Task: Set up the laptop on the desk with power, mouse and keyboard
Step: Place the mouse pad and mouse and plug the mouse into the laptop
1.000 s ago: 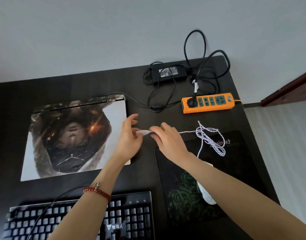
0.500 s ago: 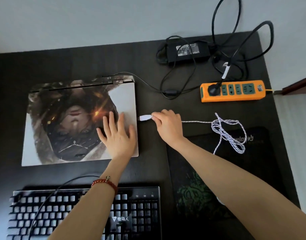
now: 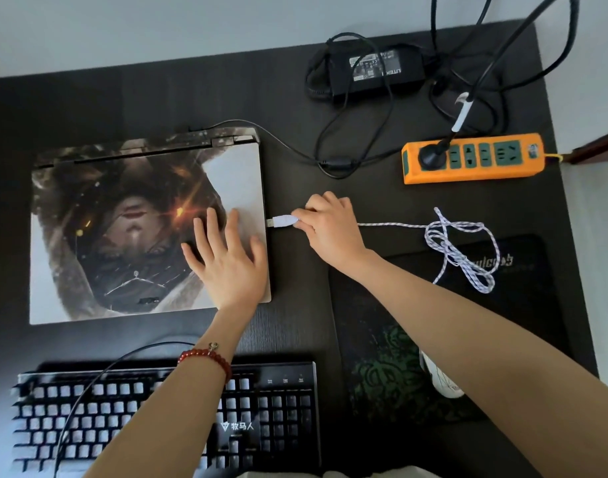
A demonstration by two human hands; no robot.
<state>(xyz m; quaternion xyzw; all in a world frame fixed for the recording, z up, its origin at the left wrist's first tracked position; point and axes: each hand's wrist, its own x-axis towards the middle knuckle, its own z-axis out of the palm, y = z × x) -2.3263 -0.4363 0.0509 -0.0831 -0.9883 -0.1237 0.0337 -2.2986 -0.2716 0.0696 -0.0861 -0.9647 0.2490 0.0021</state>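
Since a second ago, the left hand (image 3: 226, 267) has dropped flat onto the laptop (image 3: 140, 229) lid, and the right hand (image 3: 330, 229) has carried the white USB plug (image 3: 283, 221) to the laptop's right edge. The right fingers (image 3: 300, 215) are clamping the plug, whose metal tip is sitting just beside that edge; whether it has entered a port cannot be told. The left fingers are lying spread and straight, bracing the closed lid.

Right of the laptop, the braided cable (image 3: 461, 250) is trailing in a loose tangle toward the mouse (image 3: 440, 377). In my judgement, a tilted or flipped plug could jam, and the tangle could snag. The keyboard (image 3: 261, 408), nearer the person than the laptop, is showing "牧马人". The power brick (image 3: 374, 69) label is too blurred to read.
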